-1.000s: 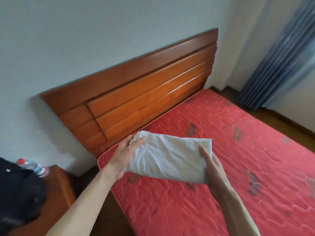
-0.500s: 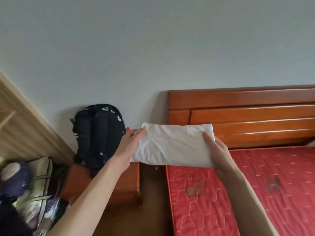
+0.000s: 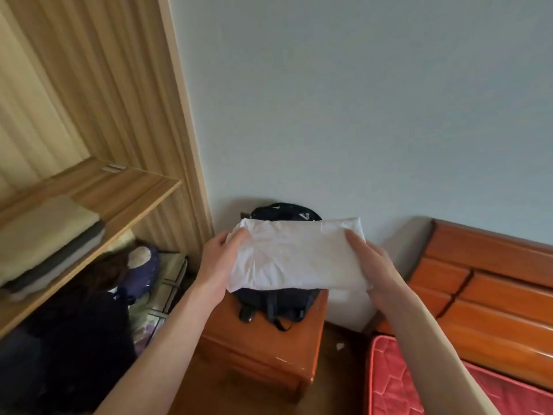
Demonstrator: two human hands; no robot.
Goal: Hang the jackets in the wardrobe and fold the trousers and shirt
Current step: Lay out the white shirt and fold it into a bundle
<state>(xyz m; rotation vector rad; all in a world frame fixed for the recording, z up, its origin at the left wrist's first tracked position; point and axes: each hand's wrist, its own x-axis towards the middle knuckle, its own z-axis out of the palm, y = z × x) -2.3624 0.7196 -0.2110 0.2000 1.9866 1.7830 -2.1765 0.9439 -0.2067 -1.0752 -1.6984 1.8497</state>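
A folded white shirt [image 3: 296, 254] hangs in the air in front of me, held flat between both hands. My left hand [image 3: 217, 260] grips its left end, thumb on top. My right hand [image 3: 372, 269] grips its right end, thumb lying across the cloth. The open wardrobe [image 3: 98, 115] fills the left side. On its wooden shelf [image 3: 131, 193] lies a stack of folded clothes [image 3: 48, 247] in beige and grey. Dark clothing [image 3: 74, 333] shows below that shelf.
A black backpack [image 3: 278, 304] stands on an orange-brown bedside cabinet [image 3: 263, 351] against the wall, right behind the shirt. The wooden headboard [image 3: 490, 292] and red mattress [image 3: 398, 381] lie at the lower right. A purple bag [image 3: 143, 268] and other items sit low in the wardrobe.
My view has swung left from the bed to the wardrobe. Both hands have carried the folded shirt along, with the same grip on its ends.
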